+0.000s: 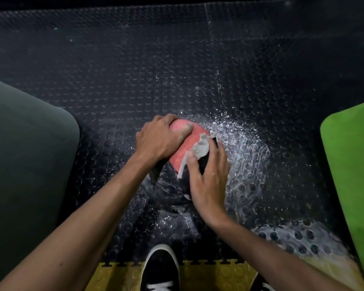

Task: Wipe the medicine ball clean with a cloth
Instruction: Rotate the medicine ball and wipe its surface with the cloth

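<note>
A red and black medicine ball [180, 156] sits on the dark studded floor mat in the middle of the view. My left hand [158, 139] rests on its upper left side, fingers curved over the red panel and thumb pressed on it. My right hand [208, 177] lies on the ball's right side and presses a small pale grey cloth [200, 149] against the ball with fingers and thumb. Most of the cloth is hidden under that hand; a crumpled corner sticks out above the thumb.
White powder and smears [246, 148] spread over the black mat [177, 59] to the right of the ball. A dark green pad [25, 164] stands at the left and a bright green pad [353, 164] at the right. My black shoe [160, 267] stands on a yellow mat edge [216, 274].
</note>
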